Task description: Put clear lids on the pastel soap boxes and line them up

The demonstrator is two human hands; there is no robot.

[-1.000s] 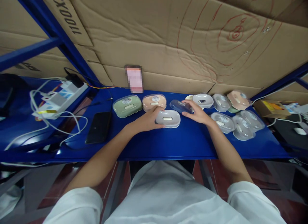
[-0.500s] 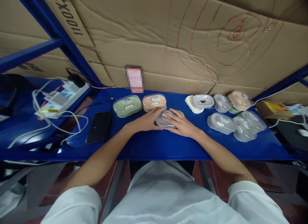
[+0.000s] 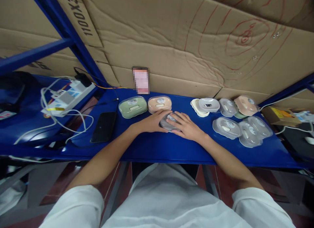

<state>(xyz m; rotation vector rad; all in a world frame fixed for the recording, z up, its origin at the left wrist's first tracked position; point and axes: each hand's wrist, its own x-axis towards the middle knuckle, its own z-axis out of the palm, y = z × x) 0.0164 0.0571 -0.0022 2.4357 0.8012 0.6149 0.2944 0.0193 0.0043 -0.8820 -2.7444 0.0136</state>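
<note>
Between my two hands is a grey soap box [image 3: 169, 122] with a clear domed lid and a round label, low over the blue table. My left hand [image 3: 157, 121] grips its left side. Across the top and right side lie the fingers of my right hand [image 3: 185, 126]. Much of the box is hidden under the fingers. Just behind my left hand sits a peach soap box [image 3: 160, 104] with a clear lid, and a green one [image 3: 132, 107] stands to its left.
On the right are several grey soap boxes [image 3: 227, 127], a peach one [image 3: 246, 105] and a cream piece [image 3: 199, 107] beside a grey box. A black phone [image 3: 103, 126], white cables and a power strip [image 3: 71, 97] lie left. A lit phone [image 3: 141, 80] leans on the cardboard wall [image 3: 157, 35].
The view has shifted slightly, so the table's contents sit a little further right. Both hands keep nearly the same hold on the grey soap box.
</note>
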